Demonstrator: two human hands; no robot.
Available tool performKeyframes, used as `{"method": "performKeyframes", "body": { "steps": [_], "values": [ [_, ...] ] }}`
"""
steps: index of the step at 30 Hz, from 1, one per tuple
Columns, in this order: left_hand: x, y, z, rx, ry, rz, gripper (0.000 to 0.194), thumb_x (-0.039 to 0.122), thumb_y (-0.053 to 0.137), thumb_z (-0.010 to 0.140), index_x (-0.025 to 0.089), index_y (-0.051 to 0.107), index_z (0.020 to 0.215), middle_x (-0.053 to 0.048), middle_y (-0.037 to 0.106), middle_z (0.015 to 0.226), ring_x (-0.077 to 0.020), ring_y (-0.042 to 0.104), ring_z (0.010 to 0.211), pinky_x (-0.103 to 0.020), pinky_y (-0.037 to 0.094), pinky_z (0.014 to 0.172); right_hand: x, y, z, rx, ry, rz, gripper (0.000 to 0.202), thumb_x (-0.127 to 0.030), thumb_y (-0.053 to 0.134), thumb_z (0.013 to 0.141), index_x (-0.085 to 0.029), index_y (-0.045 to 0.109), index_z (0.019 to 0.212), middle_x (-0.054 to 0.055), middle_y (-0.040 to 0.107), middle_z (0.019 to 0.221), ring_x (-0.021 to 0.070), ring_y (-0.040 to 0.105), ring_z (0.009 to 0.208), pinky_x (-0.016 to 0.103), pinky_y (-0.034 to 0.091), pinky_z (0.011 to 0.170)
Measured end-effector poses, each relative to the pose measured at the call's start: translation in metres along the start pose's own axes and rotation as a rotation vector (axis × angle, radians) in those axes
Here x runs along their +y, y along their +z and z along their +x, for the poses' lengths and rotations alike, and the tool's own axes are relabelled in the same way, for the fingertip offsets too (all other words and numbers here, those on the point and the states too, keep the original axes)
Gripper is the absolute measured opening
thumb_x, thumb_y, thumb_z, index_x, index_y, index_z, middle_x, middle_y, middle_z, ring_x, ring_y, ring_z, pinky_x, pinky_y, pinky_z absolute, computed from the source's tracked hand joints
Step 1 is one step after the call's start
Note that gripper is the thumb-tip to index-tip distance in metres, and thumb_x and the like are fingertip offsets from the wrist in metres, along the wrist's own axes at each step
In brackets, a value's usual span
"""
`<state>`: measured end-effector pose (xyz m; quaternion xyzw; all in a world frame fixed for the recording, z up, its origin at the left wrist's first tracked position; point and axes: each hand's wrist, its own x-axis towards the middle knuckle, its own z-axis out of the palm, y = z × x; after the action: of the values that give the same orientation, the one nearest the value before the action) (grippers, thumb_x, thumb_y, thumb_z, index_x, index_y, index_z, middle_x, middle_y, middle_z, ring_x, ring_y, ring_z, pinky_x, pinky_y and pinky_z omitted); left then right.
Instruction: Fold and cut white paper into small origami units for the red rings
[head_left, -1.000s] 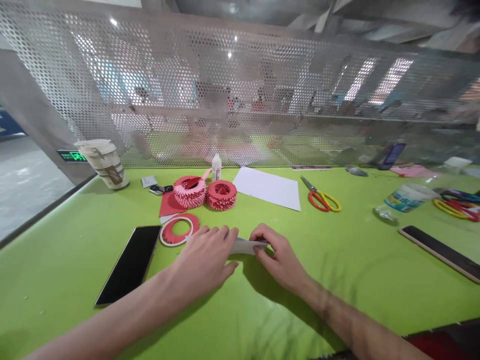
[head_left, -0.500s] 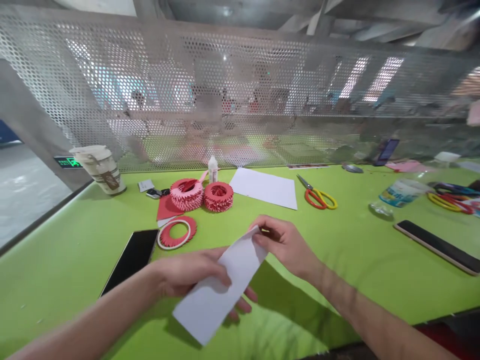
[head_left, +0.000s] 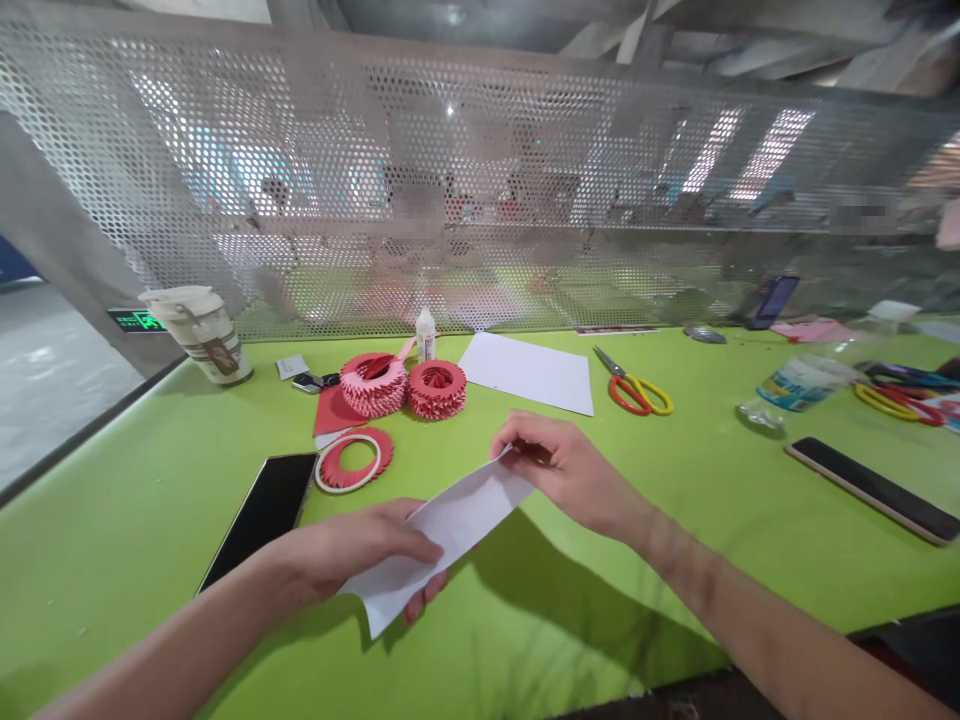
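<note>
A strip of white paper is held up over the green table, slightly bent along its length. My left hand grips its lower left part, thumb on top and fingers beneath. The fingertips of my right hand pinch its upper right end. Behind the hands lie a white sheet and scissors with red and yellow handles. Two folded red paper rings stand beside a white glue bottle. Nearer is a flat red ring with a white hoop.
A black phone lies by my left forearm, and another phone is at the right. A paper cup stands far left. A plastic bottle lies at right. A perforated metal screen borders the table's back.
The paper strip has tilted to a flatter angle and its lower end has risen. My left hand has shifted slightly left, and its fingers have closed in under the paper.
</note>
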<state>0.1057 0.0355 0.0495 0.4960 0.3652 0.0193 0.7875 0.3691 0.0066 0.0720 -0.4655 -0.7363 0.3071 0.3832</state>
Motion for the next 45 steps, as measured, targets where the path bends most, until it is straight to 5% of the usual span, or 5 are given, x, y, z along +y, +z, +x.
{"method": "performKeyframes", "body": {
  "steps": [11, 19, 29, 38, 45],
  "values": [
    [0.015, -0.001, -0.014, -0.09, 0.036, 0.245, 0.019, 0.031, 0.067, 0.086, 0.019, 0.068, 0.101, -0.002, 0.08, 0.076, -0.0144, 0.066, 0.052, -0.023, 0.047, 0.052, 0.009, -0.009, -0.012, -0.312, 0.182, 0.131, 0.028, -0.04, 0.063, 0.104, -0.017, 0.077, 0.108, 0.002, 0.069, 0.089, 0.0135, 0.056, 0.074, 0.023, 0.04, 0.062],
    [-0.012, -0.003, -0.024, 0.582, 0.373, -0.194, 0.053, 0.048, 0.088, 0.079, 0.015, 0.072, 0.118, -0.003, 0.079, 0.081, -0.0167, 0.072, 0.064, -0.023, 0.056, 0.056, 0.025, -0.004, -0.025, -0.053, 0.354, 0.425, 0.039, -0.055, 0.073, 0.096, -0.017, 0.074, 0.101, -0.003, 0.054, 0.069, 0.0085, 0.041, 0.054, 0.021, 0.029, 0.045],
    [-0.024, 0.021, -0.015, 0.837, 0.545, -0.277, 0.052, 0.051, 0.087, 0.078, 0.015, 0.076, 0.113, -0.005, 0.079, 0.079, -0.0188, 0.069, 0.062, -0.022, 0.05, 0.051, 0.027, 0.017, -0.032, -0.022, 0.395, 0.517, 0.044, -0.061, 0.076, 0.092, -0.018, 0.076, 0.095, 0.002, 0.065, 0.077, 0.0118, 0.052, 0.062, 0.023, 0.041, 0.055],
    [-0.034, -0.014, -0.022, 0.772, 0.576, 0.643, 0.035, 0.047, 0.06, 0.1, 0.02, 0.081, 0.105, -0.006, 0.082, 0.097, -0.024, 0.071, 0.085, -0.029, 0.052, 0.076, 0.042, 0.011, -0.028, -0.04, 0.199, 0.115, 0.03, -0.046, 0.062, 0.105, -0.023, 0.081, 0.102, 0.006, 0.077, 0.101, 0.0238, 0.068, 0.094, 0.033, 0.05, 0.084],
    [-0.042, -0.02, -0.006, 0.697, 0.509, 0.693, 0.025, 0.035, 0.057, 0.101, 0.022, 0.073, 0.115, -0.004, 0.08, 0.11, -0.0237, 0.072, 0.096, -0.028, 0.053, 0.082, 0.052, 0.024, -0.03, -0.073, 0.215, 0.04, 0.021, -0.03, 0.058, 0.104, -0.022, 0.078, 0.104, 0.006, 0.077, 0.104, 0.0246, 0.068, 0.098, 0.034, 0.05, 0.085]
  ]
}}
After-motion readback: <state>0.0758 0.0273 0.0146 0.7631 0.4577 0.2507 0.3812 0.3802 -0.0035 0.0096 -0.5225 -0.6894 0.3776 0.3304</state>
